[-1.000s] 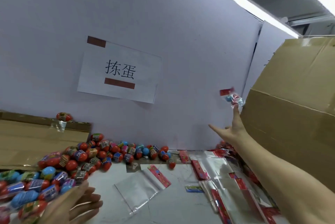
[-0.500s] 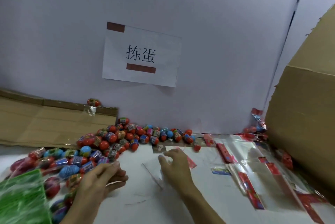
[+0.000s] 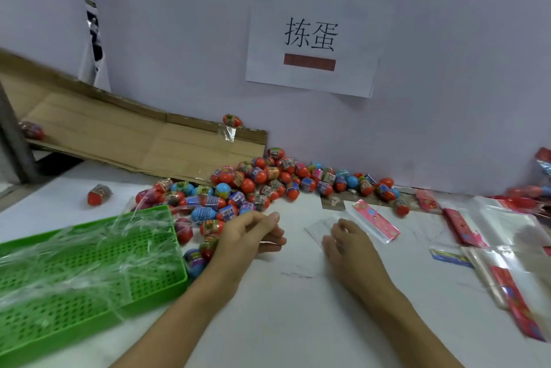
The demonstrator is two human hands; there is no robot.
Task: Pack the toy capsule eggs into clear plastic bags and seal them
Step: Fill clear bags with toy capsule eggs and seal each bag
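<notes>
A heap of red and blue toy capsule eggs [image 3: 259,180] lies on the white table against the back wall. My left hand [image 3: 253,233] rests at the heap's near edge with its fingers loosely curled and nothing visibly in them. An empty clear bag [image 3: 317,226] with a pink header strip [image 3: 375,220] lies flat at the table's middle. My right hand [image 3: 348,244] is on its near end, fingers curled down onto the plastic and thumb at the bag's edge. One stray egg [image 3: 100,194] lies apart at the left.
A green perforated tray [image 3: 89,272] covered with crinkled plastic film fills the near left. Flattened cardboard [image 3: 119,129] leans at the back left, one egg [image 3: 232,121] on its edge. More empty bags [image 3: 507,218] with red headers are spread at the right. A paper sign [image 3: 310,36] hangs on the wall.
My right hand came down from high beside the cardboard box, where a filled bag was in the air, onto the empty bag. The view swung down and left. My left hand stayed by the eggs.
</notes>
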